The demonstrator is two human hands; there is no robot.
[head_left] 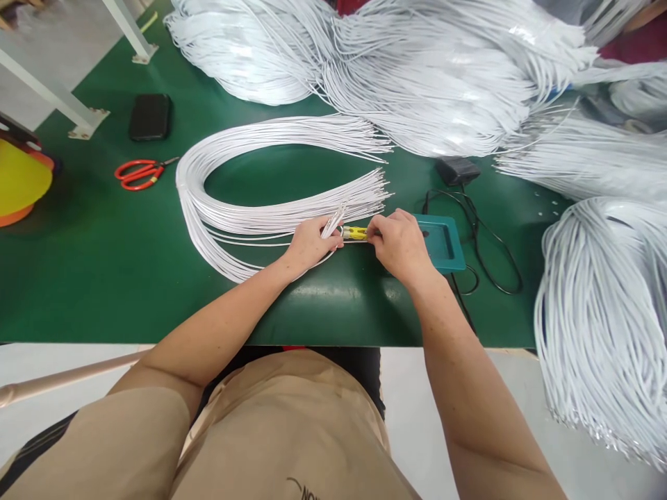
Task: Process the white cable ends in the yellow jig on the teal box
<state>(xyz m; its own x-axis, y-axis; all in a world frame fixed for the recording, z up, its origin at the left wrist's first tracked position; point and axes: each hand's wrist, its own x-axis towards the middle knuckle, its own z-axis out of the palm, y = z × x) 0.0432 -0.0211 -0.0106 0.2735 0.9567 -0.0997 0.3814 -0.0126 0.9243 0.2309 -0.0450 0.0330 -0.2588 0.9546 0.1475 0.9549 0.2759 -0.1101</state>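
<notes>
A looped bundle of thin white wires (pixel 250 149) lies on the green table (pixel 104 264), its cut ends pointing right. My left hand (pixel 310 243) is closed on a small bunch of those wire ends near the table's front. My right hand (pixel 399 243) is closed on a small yellow tool (pixel 355 233), whose tip meets the wire ends held by my left hand. A teal tray (pixel 442 243) sits just right of my right hand, partly hidden by it.
Large heaps of white wire (pixel 417 69) fill the back, and another heap (pixel 604 312) hangs over the right edge. Red scissors (pixel 140 173) and a black case (pixel 150 117) lie at the left. A black adapter (pixel 457 170) with its cable sits behind the tray.
</notes>
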